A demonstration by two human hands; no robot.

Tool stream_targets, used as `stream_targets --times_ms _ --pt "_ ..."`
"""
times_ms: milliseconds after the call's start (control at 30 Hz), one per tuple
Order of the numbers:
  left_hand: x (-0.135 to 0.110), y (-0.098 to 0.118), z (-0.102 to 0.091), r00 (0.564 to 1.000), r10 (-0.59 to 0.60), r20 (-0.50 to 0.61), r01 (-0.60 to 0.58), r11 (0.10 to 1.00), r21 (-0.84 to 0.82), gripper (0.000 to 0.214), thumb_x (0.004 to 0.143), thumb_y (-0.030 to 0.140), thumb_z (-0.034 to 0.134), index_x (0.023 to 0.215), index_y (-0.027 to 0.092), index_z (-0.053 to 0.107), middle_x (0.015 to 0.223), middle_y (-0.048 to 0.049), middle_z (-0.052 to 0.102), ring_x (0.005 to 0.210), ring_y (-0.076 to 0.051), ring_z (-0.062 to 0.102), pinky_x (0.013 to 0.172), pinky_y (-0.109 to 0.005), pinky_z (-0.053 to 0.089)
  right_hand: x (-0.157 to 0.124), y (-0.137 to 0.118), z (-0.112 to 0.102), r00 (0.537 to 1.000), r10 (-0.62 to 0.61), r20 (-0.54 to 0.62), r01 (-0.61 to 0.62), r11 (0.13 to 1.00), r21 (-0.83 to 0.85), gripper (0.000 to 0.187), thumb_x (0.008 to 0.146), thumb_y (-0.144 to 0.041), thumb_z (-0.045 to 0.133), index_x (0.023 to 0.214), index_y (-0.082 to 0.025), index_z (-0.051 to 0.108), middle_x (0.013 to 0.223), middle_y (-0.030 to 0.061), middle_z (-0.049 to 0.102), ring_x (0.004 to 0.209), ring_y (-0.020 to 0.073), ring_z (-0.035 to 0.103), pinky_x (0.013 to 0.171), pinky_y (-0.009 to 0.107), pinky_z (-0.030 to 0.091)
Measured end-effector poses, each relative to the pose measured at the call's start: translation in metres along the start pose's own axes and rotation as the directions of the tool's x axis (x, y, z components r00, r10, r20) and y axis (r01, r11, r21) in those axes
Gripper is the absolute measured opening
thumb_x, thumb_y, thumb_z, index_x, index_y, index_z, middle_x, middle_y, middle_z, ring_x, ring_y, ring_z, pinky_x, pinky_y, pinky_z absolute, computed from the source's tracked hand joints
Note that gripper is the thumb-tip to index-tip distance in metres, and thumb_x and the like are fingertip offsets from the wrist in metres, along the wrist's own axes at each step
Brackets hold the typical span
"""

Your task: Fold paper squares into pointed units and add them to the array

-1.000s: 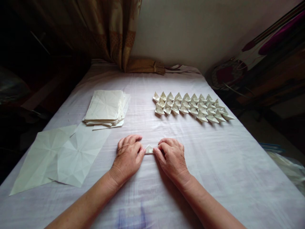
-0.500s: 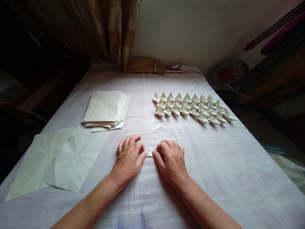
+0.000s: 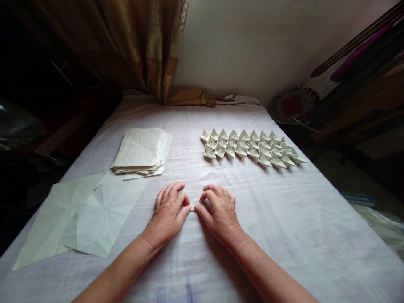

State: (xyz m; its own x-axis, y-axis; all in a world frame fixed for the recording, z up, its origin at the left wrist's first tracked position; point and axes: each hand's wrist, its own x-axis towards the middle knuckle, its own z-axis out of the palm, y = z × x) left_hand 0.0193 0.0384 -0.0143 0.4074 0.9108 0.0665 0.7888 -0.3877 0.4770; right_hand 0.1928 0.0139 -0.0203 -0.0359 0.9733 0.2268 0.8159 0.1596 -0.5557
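Observation:
A small folded piece of white paper (image 3: 195,203) lies low over the cloth, between my two hands. My left hand (image 3: 169,207) pinches its left side between thumb and fingers. On the other side, my right hand (image 3: 220,209) grips the paper, its thumb pressed over the right part. Only the peaked middle of the paper shows; my fingertips cover its ends. Beyond my right hand stand several folded paper boats (image 3: 252,147) in close rows. Past my left hand sits a stack of creased square paper sheets (image 3: 137,148).
Two large creased sheets (image 3: 101,214) overlap on the left of the cloth-covered surface (image 3: 284,235). A patterned curtain (image 3: 158,54) hangs at the far edge, before a pale wall (image 3: 240,46). Plastic bags (image 3: 381,227) lie beyond the right edge.
My right hand has shifted slightly left, its thumb now covering more of the folded paper. The view has tilted a little, so the background sits lower.

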Motion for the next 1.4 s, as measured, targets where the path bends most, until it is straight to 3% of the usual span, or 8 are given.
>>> stream_targets --times_ms 300,533,767,1067,1267,1400 --pt "0.001 0.002 -0.001 0.999 -0.049 -0.020 0.049 0.999 0.003 0.013 0.079 0.015 0.060 0.089 0.024 0.062 0.131 -0.0069 0.054 0.131 -0.025 0.041 0.111 -0.053 0.029 0.000 0.018 -0.010 0.998 -0.049 0.047 0.049 0.999 0.002 0.013 0.079 -0.030 0.071 0.085 -0.024 0.061 0.117 0.0062 0.062 0.111 0.0265 0.053 0.094 0.044 0.035" --pt "-0.003 0.002 0.000 1.000 0.009 -0.011 -0.009 0.999 0.032 0.022 0.092 0.027 0.054 0.102 0.036 0.071 0.139 -0.0036 0.049 0.133 -0.025 0.040 0.112 -0.057 0.024 0.001 0.027 -0.015 0.996 -0.079 0.050 0.079 0.997 -0.007 0.006 0.079 -0.026 0.069 0.081 -0.024 0.063 0.120 0.0064 0.062 0.115 0.0268 0.053 0.094 0.045 0.037" --pt "-0.002 0.000 0.000 1.000 -0.001 0.019 0.000 1.000 0.031 0.028 0.091 0.024 0.056 0.107 0.041 0.071 0.142 -0.0021 0.048 0.133 -0.026 0.041 0.112 -0.059 0.023 0.003 0.034 -0.019 0.989 -0.094 0.110 0.093 0.996 0.017 0.004 0.079 -0.025 0.069 0.078 -0.024 0.065 0.119 0.0054 0.063 0.114 0.0258 0.054 0.094 0.045 0.037" --pt "-0.004 0.005 -0.006 0.996 0.023 0.082 -0.035 0.989 0.145 0.037 0.092 0.025 0.052 0.121 0.044 0.063 0.147 -0.0038 0.044 0.139 -0.029 0.035 0.110 -0.060 0.025 -0.001 0.034 -0.018 0.985 -0.150 0.082 0.150 0.989 0.009 0.006 0.080 -0.026 0.070 0.081 -0.024 0.064 0.120 0.0057 0.063 0.116 0.0259 0.054 0.095 0.045 0.036" --pt "-0.003 0.014 -0.016 0.983 0.168 0.066 -0.181 0.938 0.295 0.034 0.087 0.029 0.060 0.120 0.033 0.065 0.141 -0.0106 0.050 0.132 -0.032 0.043 0.111 -0.062 0.021 -0.004 0.032 -0.019 0.979 -0.193 0.058 0.193 0.981 0.010 0.000 0.084 -0.024 0.065 0.084 -0.023 0.065 0.119 0.0054 0.064 0.117 0.0255 0.053 0.097 0.044 0.035" --pt "0.005 0.011 -0.018 0.943 0.318 0.100 -0.333 0.886 0.322 0.024 0.089 0.031 0.060 0.111 0.027 0.068 0.116 -0.0084 0.064 0.110 -0.025 0.056 0.104 -0.049 0.037 -0.007 0.034 -0.015 0.959 -0.282 0.019 0.282 0.959 0.013 0.019 0.081 -0.024 0.067 0.100 -0.024 0.067 0.119 0.0070 0.065 0.113 0.0247 0.055 0.096 0.041 0.037"
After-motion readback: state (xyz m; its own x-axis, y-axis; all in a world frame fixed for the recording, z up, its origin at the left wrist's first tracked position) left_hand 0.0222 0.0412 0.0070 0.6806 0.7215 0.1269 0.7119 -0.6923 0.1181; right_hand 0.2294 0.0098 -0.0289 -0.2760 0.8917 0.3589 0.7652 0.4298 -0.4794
